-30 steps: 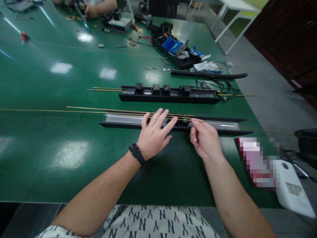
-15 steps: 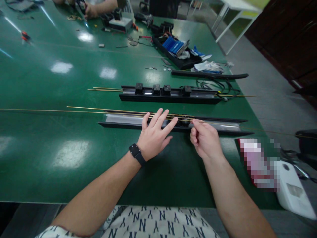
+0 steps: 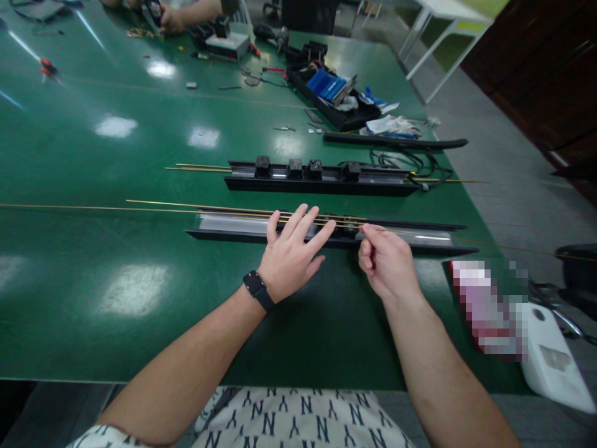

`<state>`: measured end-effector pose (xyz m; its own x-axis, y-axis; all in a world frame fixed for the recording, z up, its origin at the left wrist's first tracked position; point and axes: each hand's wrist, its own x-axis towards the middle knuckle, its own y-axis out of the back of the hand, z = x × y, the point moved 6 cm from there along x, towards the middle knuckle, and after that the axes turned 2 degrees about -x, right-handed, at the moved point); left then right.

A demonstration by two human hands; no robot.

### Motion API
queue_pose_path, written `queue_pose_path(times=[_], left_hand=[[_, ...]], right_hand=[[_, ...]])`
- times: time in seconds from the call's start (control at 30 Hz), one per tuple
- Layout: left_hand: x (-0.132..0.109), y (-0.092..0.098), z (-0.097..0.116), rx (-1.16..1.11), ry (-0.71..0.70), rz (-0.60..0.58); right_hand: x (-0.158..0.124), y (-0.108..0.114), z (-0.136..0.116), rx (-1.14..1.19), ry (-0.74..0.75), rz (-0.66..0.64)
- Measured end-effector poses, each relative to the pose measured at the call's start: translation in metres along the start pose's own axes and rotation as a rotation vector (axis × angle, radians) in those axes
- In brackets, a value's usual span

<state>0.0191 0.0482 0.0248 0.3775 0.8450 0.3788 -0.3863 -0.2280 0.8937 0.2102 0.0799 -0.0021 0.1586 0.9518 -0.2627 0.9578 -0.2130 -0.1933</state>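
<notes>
A long black channel (image 3: 233, 236) with a pale inner strip lies crosswise on the green table in front of me. Thin brass-coloured rods (image 3: 161, 204) run along it and stick out far past its left end. My left hand (image 3: 293, 249) lies over the channel's middle with fingers spread, touching the rods. To its right, my right hand (image 3: 387, 255) has thumb and forefinger pinched on a brass rod (image 3: 342, 226) at the channel. Dark blocks (image 3: 347, 225) in the channel show partly between the hands.
Farther back lies a second black channel (image 3: 317, 185) with several black blocks and brass rods. Behind it are a curved black strip (image 3: 396, 141), gloves (image 3: 392, 126) and a black tray (image 3: 336, 115). A white device (image 3: 555, 354) lies at right. Another person's hand (image 3: 171, 20) works at the far side.
</notes>
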Motion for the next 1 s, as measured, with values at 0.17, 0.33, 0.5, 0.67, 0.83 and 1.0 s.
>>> queue_pose_path(times=[0.17, 0.33, 0.5, 0.67, 0.83, 1.0], left_hand=[[0.0000, 0.0001, -0.0001, -0.001, -0.001, 0.000], [-0.0001, -0.0006, -0.0006, 0.000, -0.002, 0.004], [-0.0001, -0.0008, -0.0008, -0.004, 0.003, 0.004], [0.0000, -0.0003, -0.0003, 0.001, 0.003, 0.007], [-0.0003, -0.0010, -0.0002, 0.004, 0.001, 0.006], [-0.0002, -0.0017, 0.0002, 0.009, 0.001, 0.006]], right_hand=[[-0.0001, 0.0003, -0.0006, 0.007, 0.002, 0.003], [0.0006, 0.0005, -0.0016, 0.008, 0.011, 0.000], [0.0012, 0.0013, -0.0013, 0.008, 0.007, 0.012], [0.0014, 0.0021, -0.0001, 0.009, 0.010, 0.014], [0.0012, 0.0010, 0.0018, -0.002, 0.006, 0.011], [0.0009, 0.0012, 0.0036, 0.006, -0.015, 0.027]])
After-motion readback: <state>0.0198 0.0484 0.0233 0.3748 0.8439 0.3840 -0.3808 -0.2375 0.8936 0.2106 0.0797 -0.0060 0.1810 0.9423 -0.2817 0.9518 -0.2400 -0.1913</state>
